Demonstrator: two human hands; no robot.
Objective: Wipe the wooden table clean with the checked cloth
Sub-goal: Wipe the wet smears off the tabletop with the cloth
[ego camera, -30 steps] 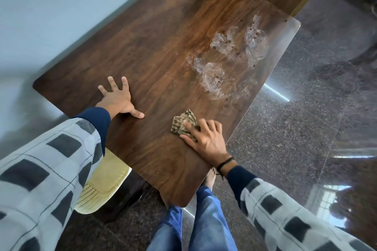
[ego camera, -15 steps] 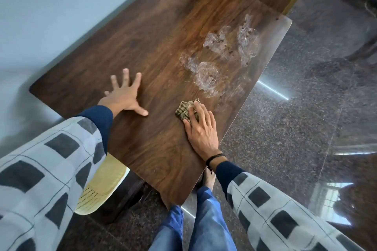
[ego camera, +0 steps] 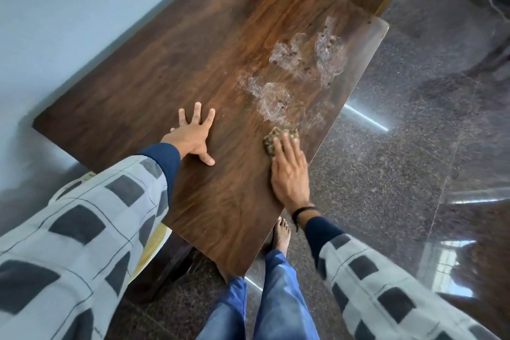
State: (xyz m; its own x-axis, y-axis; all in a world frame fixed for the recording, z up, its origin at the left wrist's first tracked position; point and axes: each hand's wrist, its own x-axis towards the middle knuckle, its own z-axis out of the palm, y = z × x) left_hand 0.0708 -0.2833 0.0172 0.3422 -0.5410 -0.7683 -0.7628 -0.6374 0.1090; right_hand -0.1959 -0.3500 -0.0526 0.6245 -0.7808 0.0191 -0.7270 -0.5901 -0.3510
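Note:
A dark wooden table (ego camera: 143, 91) runs from lower centre to upper right. Pale smeared patches with small dark specks (ego camera: 292, 80) cover its right half. The crumpled checked cloth (ego camera: 271, 138) lies just below the nearest smear, close to the table's right edge. My right hand (ego camera: 289, 171) presses flat on the cloth, fingers covering its near part. My left hand (ego camera: 194, 136) rests flat on the wood to the left of the cloth, fingers spread, holding nothing.
A pale wall (ego camera: 69, 8) borders the table's left side. Polished dark granite floor (ego camera: 414, 146) lies to the right. A yellow-white object (ego camera: 153, 246) sits under the table's near left edge. My legs and a bare foot (ego camera: 281, 232) stand at the table's near corner.
My right hand has pushed the cloth away from me along the right edge, up to the nearest smear. My left hand has slid forward and to the right on the wood.

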